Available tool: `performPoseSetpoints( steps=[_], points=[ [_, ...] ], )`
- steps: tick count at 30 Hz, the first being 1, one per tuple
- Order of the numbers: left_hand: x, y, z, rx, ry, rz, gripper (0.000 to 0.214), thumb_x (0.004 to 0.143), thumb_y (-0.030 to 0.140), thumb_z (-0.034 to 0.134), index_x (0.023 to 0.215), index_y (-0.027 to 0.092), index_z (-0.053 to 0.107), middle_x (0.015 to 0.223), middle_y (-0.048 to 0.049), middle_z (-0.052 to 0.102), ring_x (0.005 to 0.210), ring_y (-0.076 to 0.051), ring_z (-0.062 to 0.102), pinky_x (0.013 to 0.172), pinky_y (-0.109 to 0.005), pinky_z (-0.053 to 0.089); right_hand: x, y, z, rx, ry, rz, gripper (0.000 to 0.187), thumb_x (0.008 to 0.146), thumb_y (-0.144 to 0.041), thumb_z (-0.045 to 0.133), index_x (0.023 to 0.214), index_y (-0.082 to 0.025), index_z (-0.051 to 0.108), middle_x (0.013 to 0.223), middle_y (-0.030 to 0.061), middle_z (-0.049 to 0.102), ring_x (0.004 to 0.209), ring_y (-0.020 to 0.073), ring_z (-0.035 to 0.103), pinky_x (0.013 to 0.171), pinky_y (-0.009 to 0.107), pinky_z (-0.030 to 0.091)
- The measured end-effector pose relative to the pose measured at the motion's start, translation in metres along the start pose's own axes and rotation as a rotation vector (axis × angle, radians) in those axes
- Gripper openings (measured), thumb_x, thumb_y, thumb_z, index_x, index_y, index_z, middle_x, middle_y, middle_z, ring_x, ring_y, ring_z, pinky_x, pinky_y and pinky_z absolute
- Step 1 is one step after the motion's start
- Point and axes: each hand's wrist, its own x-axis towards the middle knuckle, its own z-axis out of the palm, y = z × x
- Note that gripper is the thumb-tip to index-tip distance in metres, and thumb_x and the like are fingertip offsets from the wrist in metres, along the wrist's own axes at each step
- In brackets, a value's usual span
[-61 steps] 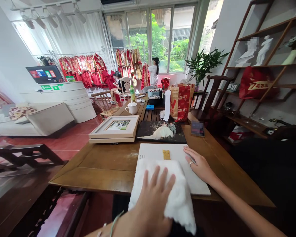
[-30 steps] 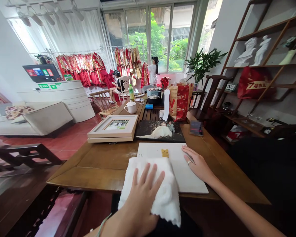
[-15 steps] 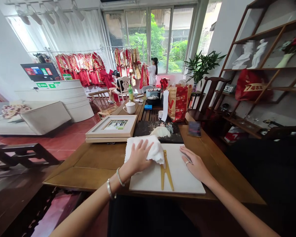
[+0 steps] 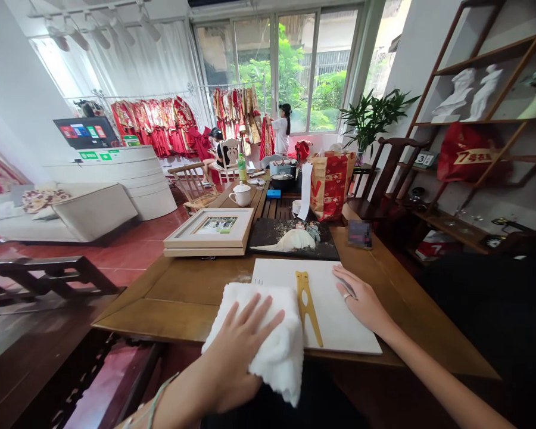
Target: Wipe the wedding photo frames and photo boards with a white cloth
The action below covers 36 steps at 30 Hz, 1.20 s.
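My left hand (image 4: 243,348) lies with fingers spread on a folded white cloth (image 4: 272,351). The cloth covers the near left part of a flat white board (image 4: 335,322) and droops over the table's front edge. On the board, a flat yellow forked piece (image 4: 308,304) shows one leg; the cloth hides the other. My right hand (image 4: 361,298), a ring on one finger, rests at the board's right edge with its fingers stretched out.
Beyond the board on the wooden table (image 4: 170,298) lie a dark photo panel (image 4: 326,241) and stacked picture frames (image 4: 172,238). Farther back stand a lidded white cup (image 4: 241,195) and a red-and-tan paper bag (image 4: 330,185). Two people are near the window.
My left hand has pulled the cloth toward me, from the board's far left to its near edge. The board's far left corner is now uncovered. My right hand keeps its place on the board.
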Motion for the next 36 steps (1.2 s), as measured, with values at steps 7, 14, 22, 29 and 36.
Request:
performPoseSetpoints(
  steps=[7, 14, 22, 29, 36],
  points=[
    [0.072, -0.033, -0.012, 0.055, 0.234, -0.05, 0.073, 0.076, 0.023, 0.047, 0.145, 0.023, 0.022, 0.153, -0.0091, 0.016, 0.139, -0.033, 0.011, 0.106, -0.059, 0.017, 0.0, -0.006, -0.001, 0.011, -0.003, 0.023, 0.04, 0.087, -0.028, 0.041, 0.119, -0.011, 0.06, 0.134, 0.0143, 0.053, 0.128, 0.0258, 0.045, 0.109, 0.047, 0.034],
    [0.085, -0.039, -0.016, 0.037, 0.254, -0.044, 0.067, 0.08, 0.023, 0.044, 0.144, 0.022, 0.025, 0.152, -0.0094, 0.018, 0.139, -0.032, 0.012, 0.107, -0.059, 0.017, 0.0, -0.003, -0.001, 0.01, -0.001, 0.016, 0.039, 0.087, -0.025, 0.042, 0.119, -0.013, 0.06, 0.134, 0.0134, 0.053, 0.129, 0.0244, 0.044, 0.109, 0.045, 0.034],
    [0.012, -0.011, 0.005, -0.025, 0.049, 0.027, 0.105, 0.05, 0.011, 0.045, 0.147, 0.028, 0.01, 0.154, -0.001, -0.001, 0.139, -0.03, -0.008, 0.108, -0.059, 0.003, 0.0, 0.001, 0.0, 0.026, 0.014, 0.009, 0.037, 0.086, -0.025, 0.043, 0.118, -0.015, 0.061, 0.133, 0.0123, 0.054, 0.127, 0.0249, 0.046, 0.109, 0.047, 0.033],
    [0.001, 0.006, 0.0, 0.005, -0.063, 0.011, 0.109, 0.045, 0.01, 0.044, 0.147, 0.028, 0.01, 0.154, -0.0023, -0.004, 0.139, -0.03, -0.009, 0.108, -0.059, 0.003, 0.001, 0.003, 0.003, 0.038, 0.037, -0.014, 0.035, 0.087, -0.026, 0.044, 0.117, -0.019, 0.062, 0.132, 0.01, 0.055, 0.127, 0.024, 0.047, 0.109, 0.047, 0.033],
    [0.068, -0.007, -0.013, 0.044, 0.187, -0.07, 0.079, 0.072, 0.02, 0.047, 0.146, 0.018, 0.019, 0.153, -0.0124, 0.014, 0.139, -0.036, 0.007, 0.107, -0.061, 0.012, 0.001, -0.002, 0.001, 0.056, 0.019, 0.021, 0.036, 0.086, -0.027, 0.046, 0.117, -0.017, 0.062, 0.133, 0.011, 0.055, 0.127, 0.0255, 0.046, 0.109, 0.047, 0.034]
  ],
)
